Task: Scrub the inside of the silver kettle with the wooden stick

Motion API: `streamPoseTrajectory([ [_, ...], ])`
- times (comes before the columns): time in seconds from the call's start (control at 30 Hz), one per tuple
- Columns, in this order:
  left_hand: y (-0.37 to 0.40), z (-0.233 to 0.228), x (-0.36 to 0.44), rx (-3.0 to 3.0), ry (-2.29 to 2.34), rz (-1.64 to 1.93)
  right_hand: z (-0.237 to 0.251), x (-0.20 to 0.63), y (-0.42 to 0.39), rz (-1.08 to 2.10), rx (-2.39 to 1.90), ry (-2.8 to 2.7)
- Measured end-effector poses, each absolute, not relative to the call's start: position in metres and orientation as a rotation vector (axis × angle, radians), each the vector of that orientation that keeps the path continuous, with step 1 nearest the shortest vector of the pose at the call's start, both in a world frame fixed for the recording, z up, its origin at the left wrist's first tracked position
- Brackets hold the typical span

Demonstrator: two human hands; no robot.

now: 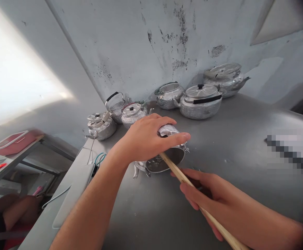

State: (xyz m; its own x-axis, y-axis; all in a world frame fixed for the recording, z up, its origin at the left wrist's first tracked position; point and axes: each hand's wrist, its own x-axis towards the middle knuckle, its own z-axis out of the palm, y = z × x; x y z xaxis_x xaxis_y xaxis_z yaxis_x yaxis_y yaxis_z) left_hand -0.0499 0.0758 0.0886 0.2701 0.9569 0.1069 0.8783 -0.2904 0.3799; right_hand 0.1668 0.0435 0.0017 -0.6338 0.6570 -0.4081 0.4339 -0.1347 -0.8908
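wooden stick cut off at bottom edge, its tip hidden inside kettle — pixelated patch at right

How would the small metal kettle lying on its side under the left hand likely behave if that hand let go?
The kettle has a rounded body and lies on its side, so it may roll across the smooth metal table. It looks thin-walled, probably light. The wooden stick inside its opening could nudge it along.

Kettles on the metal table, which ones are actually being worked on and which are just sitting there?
In hand:
- small kettle body, on its side under the left hand
- wooden stick, gripped by the right hand, tip inside it

Lying about:
- finished kettles along the wall
- cables
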Motion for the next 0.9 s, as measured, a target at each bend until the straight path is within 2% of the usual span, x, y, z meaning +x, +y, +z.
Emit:
streamPoseTrajectory([
  [0.9,0.0776,0.087,-0.0505,2.302,1.706,0.47,0.0002,0.1675,0.0414,1.855,-1.244,-1.919],
])
